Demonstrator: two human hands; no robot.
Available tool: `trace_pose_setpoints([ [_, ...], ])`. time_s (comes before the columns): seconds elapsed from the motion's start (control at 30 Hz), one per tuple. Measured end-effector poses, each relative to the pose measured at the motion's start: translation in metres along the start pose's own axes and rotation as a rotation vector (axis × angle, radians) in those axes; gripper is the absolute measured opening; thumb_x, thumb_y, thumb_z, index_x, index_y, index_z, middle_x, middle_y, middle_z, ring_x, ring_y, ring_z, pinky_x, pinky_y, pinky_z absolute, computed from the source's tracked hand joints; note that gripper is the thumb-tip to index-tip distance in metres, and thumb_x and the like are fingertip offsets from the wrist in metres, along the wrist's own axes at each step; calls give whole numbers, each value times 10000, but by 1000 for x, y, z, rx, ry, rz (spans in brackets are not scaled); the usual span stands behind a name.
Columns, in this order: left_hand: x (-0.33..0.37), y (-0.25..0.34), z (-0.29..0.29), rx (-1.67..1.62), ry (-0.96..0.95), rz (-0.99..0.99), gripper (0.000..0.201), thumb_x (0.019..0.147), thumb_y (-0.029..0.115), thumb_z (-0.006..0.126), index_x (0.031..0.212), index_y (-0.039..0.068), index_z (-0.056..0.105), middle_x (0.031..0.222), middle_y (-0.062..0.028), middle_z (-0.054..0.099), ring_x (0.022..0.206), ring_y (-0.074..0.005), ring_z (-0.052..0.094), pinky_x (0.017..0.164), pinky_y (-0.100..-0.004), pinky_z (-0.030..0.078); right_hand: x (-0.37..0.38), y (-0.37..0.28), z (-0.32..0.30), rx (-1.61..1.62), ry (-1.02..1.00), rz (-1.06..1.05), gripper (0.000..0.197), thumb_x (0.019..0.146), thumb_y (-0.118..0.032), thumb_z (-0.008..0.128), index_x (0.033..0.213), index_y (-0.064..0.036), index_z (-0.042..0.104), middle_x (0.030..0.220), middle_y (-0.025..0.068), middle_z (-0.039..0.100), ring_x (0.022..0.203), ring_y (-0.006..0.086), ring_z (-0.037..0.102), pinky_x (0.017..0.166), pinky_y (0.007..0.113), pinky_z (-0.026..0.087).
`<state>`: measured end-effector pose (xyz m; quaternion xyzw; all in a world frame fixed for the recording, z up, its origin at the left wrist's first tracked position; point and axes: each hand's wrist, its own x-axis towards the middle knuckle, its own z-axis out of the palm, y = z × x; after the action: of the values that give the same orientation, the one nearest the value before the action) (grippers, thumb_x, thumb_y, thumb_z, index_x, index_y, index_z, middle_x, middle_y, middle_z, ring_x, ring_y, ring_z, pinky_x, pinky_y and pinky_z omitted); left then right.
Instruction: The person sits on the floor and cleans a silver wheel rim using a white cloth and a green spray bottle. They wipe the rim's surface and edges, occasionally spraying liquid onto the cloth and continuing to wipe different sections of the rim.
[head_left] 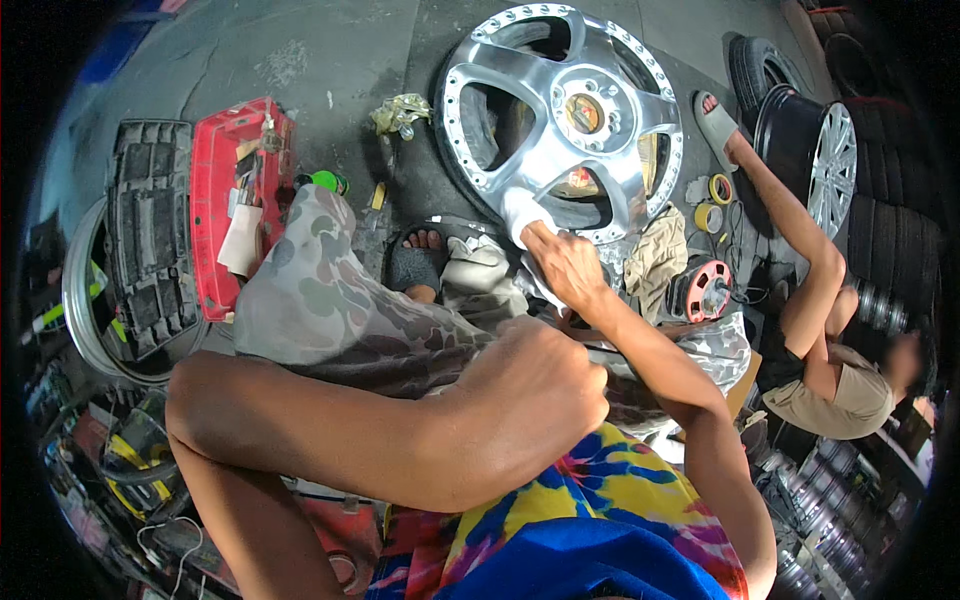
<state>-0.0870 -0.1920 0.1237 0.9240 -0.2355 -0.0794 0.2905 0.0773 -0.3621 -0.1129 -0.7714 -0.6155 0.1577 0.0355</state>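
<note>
A large polished silver wheel rim (600, 150) with broad spokes lies flat on the floor ahead of me. My right hand (568, 268) grips a white cloth (522, 212), pressing it on the rim's near edge; a loose end of the cloth hangs below my fingers. My left hand (540, 375) is closed in a fist in front of my body, nearer to me than the rim. Its fingertips are turned away, so whatever it may hold is hidden. My knees, in camouflage trousers (330, 290), spread to either side.
To the left stand a red tray (212, 215) of tools and a black grille (150, 235). A crumpled rag (402, 114) lies left of the rim. Right of it are tape rolls (709, 218), a beige cloth (655, 250) and a red round device (708, 290). Another person (835, 390) sits at the right.
</note>
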Motion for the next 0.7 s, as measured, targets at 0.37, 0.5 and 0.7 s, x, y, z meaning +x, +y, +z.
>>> trace_pose_setpoints([
  [0.37,2,-5,5,20,-22,7,153,742,103,709,829,-22,689,653,-115,686,646,-265,732,561,-363,554,28,7,-10,59,150,-30,228,919,-109,637,1140,-85,585,1128,123,645,775,354,717,621,490,550],
  [0.5,-2,-22,-11,24,-84,-81,104,760,91,705,810,1,688,701,-139,708,698,-294,745,592,-379,562,1,21,-14,13,94,8,217,938,-111,611,1154,-92,601,1160,80,646,730,305,725,598,445,564],
  [0.7,-4,-138,-20,71,-12,-402,179,951,222,665,977,66,749,945,-170,708,1001,-364,665,918,-490,523,28,13,-25,79,125,-39,214,919,-97,628,1130,-92,593,1177,87,646,710,349,702,560,482,533],
])
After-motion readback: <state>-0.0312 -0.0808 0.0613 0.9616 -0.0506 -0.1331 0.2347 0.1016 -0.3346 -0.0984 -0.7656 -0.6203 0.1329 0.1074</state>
